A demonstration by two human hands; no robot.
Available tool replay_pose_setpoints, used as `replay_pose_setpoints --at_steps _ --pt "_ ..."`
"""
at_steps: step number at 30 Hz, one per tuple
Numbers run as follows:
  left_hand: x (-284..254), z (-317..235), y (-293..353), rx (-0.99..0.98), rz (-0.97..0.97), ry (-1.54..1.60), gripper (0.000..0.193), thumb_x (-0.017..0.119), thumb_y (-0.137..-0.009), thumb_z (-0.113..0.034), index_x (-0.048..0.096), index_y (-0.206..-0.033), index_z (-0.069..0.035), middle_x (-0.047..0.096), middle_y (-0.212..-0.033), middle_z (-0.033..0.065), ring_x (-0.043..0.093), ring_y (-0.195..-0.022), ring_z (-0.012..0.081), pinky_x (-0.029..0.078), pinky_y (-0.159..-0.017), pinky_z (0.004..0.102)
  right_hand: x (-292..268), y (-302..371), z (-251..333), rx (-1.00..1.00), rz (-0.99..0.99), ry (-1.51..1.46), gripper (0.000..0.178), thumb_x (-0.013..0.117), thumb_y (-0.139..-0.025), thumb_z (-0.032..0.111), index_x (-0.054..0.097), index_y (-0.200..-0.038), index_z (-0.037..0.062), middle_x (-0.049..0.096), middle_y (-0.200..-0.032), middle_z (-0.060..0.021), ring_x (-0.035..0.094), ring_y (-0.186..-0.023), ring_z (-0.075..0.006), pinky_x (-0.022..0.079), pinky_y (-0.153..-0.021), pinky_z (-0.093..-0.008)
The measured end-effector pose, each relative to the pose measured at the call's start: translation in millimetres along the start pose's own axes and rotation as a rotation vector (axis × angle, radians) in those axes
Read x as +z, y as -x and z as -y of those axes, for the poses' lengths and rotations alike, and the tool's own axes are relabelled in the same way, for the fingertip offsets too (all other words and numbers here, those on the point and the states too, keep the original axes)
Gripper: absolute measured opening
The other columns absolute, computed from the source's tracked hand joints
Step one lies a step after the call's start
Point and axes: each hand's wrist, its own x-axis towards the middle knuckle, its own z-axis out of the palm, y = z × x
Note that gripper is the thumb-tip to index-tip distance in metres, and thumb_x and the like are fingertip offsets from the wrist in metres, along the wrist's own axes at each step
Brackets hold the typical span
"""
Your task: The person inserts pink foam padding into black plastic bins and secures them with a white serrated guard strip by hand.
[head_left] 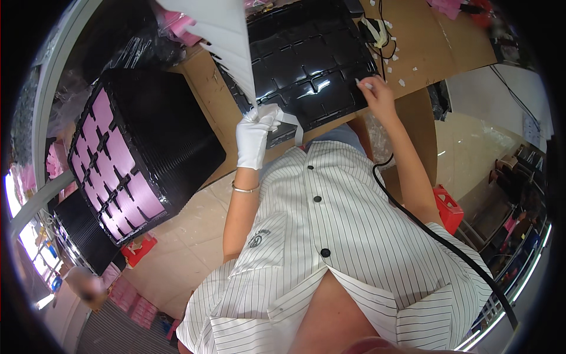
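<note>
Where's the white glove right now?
In the head view, the white glove is on the left hand, above and left of centre, by a corner of the black tray.

The bench [460, 50] crosses the upper centre and upper right of the frame; its surface is brown and resembles cardboard. A glossy black moulded tray [295, 76] lies flat on it at upper centre. To the tray's right are a pale crumpled item [375, 34], a thin black cable and scattered white scraps [401, 82]. Pink material [446, 7] rests near the far edge, upper right. The floor [194, 227] is light, glossy tile. A red plastic item [140, 251] appears to stand on it, lower left; its contact is partly hidden.
</note>
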Motion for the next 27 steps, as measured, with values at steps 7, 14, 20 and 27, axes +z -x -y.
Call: replay_pose_setpoints --at_steps 7,14,20,27 --pt "2.9 -0.5 -1.3 -0.002 0.019 -0.035 0.017 0.065 -0.088 -0.006 0.069 -0.104 0.001 0.068 -0.086 0.0031 0.059 -0.068 0.0056 0.048 -0.061 0.0181 1.0 -6.2 -24.1 0.163 0.122 -0.269 0.017 0.068 -0.088 0.017 0.067 -0.094 0.0019 0.06 -0.083 -0.0017 0.05 -0.068 -0.0068 0.041 -0.06 -0.0228" --pt "2.1 -0.5 -3.2 0.013 0.042 -0.034 0.017 0.066 -0.088 -0.006 0.07 -0.103 0.001 0.068 -0.086 0.0033 0.06 -0.068 0.0058 0.048 -0.063 0.0189 -7.8 -22.4 -7.8 0.076 0.145 0.412 0.012 0.066 -0.084 0.016 0.064 -0.086 0.0041 0.063 -0.092 -0.0156 0.061 -0.087 -0.0364 0.05 -0.077 -0.0441" --pt "2.9 0.5 0.3 0.016 0.019 -0.031 0.016 0.065 -0.089 -0.006 0.069 -0.102 0.001 0.068 -0.085 0.0036 0.06 -0.067 0.0062 0.048 -0.062 0.0191 -8.7 -18.6 -18.8 0.012 0.135 0.365 0.016 0.069 -0.082 0.018 0.064 -0.086 0.0038 0.062 -0.091 -0.015 0.061 -0.086 -0.0359 0.05 -0.075 -0.0434" --pt "4.9 1.5 -3.0 0.022 0.034 -0.03 0.015 0.065 -0.089 -0.007 0.07 -0.101 0.0 0.068 -0.085 0.0032 0.059 -0.067 0.0059 0.048 -0.062 0.0189 -8.2 -19.4 -15.0 0.059 0.123 0.36 0.014 0.07 -0.08 0.015 0.064 -0.085 0.004 0.062 -0.091 -0.0149 0.061 -0.084 -0.0367 0.05 -0.075 -0.0429"
